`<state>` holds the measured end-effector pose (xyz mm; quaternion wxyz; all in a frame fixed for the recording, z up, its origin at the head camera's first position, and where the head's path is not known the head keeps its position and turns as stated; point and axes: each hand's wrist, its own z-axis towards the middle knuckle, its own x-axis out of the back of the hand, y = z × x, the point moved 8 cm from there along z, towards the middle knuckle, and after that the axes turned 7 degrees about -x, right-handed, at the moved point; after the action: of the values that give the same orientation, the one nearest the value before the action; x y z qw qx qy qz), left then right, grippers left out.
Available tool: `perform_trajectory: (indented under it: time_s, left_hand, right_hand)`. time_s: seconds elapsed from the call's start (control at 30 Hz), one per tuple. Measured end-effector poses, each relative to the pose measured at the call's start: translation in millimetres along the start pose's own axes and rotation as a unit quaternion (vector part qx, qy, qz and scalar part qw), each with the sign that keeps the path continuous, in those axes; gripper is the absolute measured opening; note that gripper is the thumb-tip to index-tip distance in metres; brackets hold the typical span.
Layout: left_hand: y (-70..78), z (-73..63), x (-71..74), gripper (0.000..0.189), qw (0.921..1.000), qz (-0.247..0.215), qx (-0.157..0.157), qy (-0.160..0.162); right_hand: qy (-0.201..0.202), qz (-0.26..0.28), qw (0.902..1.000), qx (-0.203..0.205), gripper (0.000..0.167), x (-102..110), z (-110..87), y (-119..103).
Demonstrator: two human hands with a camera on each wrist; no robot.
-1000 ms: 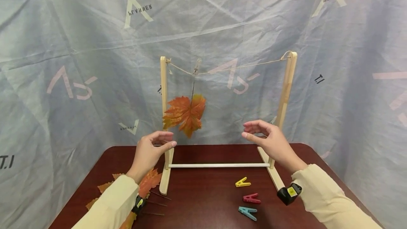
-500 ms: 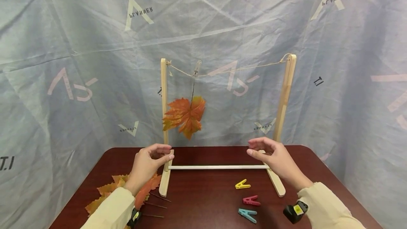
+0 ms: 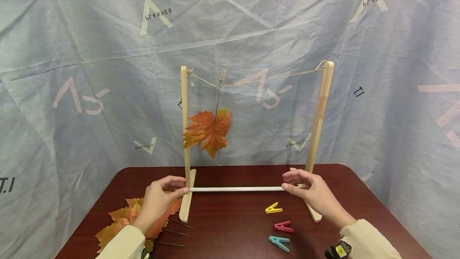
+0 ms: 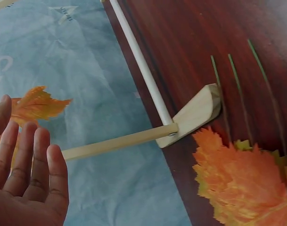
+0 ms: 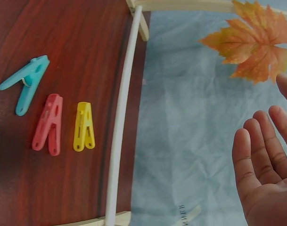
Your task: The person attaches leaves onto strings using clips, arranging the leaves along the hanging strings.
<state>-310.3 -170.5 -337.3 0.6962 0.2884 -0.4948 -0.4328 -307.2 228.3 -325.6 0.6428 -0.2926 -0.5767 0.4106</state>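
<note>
My left hand (image 3: pixel 163 197) is near the foot of the left post of a wooden frame (image 3: pixel 185 127), its fingertips overlapping the post in the head view. Relaxed, slightly bent fingers (image 4: pixel 28 155) with nothing between them show in the left wrist view. On the other side my right hand (image 3: pixel 309 191) hovers by the right post's base, thumb and fingers apart and holding nothing. An orange artificial maple leaf (image 3: pixel 210 131) hangs by its stem from the frame's twine (image 3: pixel 273 78), held by a clear clothespin (image 3: pixel 222 77). A white rod (image 3: pixel 237 189) joins the two posts low down.
Several artificial leaves (image 3: pixel 118 219) lie stacked at the table's left, stems pointing right. Yellow (image 3: pixel 274 208), red (image 3: pixel 284 226) and teal (image 3: pixel 279 243) clothespins lie front right of centre on the dark red table (image 3: pixel 223 227). A grey printed curtain (image 3: pixel 90 139) hangs behind.
Both hands have come down, from above the rod to about its height beside the post bases. The leaf, clothespins and frame stay where they were.
</note>
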Motion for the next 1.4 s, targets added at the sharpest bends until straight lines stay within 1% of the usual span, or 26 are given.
perform_trajectory:
  time_s: [0.23,0.43,0.6,0.7,0.77,0.9,1.0,1.1,1.2,1.3,1.4]
  left_hand:
    - [-14.9,-8.6,-1.1,0.022,0.9998,0.001,0.018,-0.005]
    - [-32.8,-15.1,-1.2,0.021,0.9994,-0.016,0.031,-0.003]
    - [-45.8,-19.8,-2.0,0.022,0.9988,-0.022,0.042,-0.014]
    - [-52.5,-22.9,-3.1,0.025,0.9985,-0.013,0.041,-0.033]
    - [-55.9,-25.3,-4.8,0.026,0.9980,-0.001,0.034,-0.053]
    - [-60.7,-30.0,-11.3,0.028,0.9945,-0.002,0.004,-0.105]
    - [-63.7,-32.9,-15.2,0.029,0.9907,-0.013,-0.014,-0.135]
    - [-67.4,-35.1,-17.0,0.026,0.9884,-0.014,-0.020,-0.150]
    - [-71.7,-36.2,-18.4,0.024,0.9872,-0.014,-0.021,-0.157]
    - [-76.3,-37.1,-20.2,0.024,0.9858,-0.013,-0.021,-0.166]
    - [-81.6,-38.7,-22.0,0.023,0.9843,-0.003,-0.020,-0.176]
  right_hand:
    - [-0.018,0.008,0.9994,-0.029,0.036,-6,-5.1,17]
    - [-0.022,0.015,0.9991,-0.034,0.033,-10,-8.4,30]
    - [-0.021,0.016,0.9992,-0.031,0.031,-13,-10.9,39]
    - [-0.019,0.015,0.9994,-0.025,0.030,-15,-12.6,44]
    - [-0.022,0.014,0.9994,-0.024,0.030,-16,-14.4,48]
    - [-0.039,0.018,0.9987,-0.028,0.030,-20,-19.2,59]
    - [-0.053,0.027,0.9979,-0.028,0.030,-24,-23.0,67]
    - [-0.065,0.040,0.9967,-0.027,0.030,-29,-26.2,74]
    - [-0.076,0.053,0.9953,-0.031,0.030,-33,-28.6,81]
    - [-0.081,0.055,0.9942,-0.044,0.031,-35,-30.7,88]
    - [-0.088,0.052,0.9930,-0.059,0.033,-39,-33.4,96]
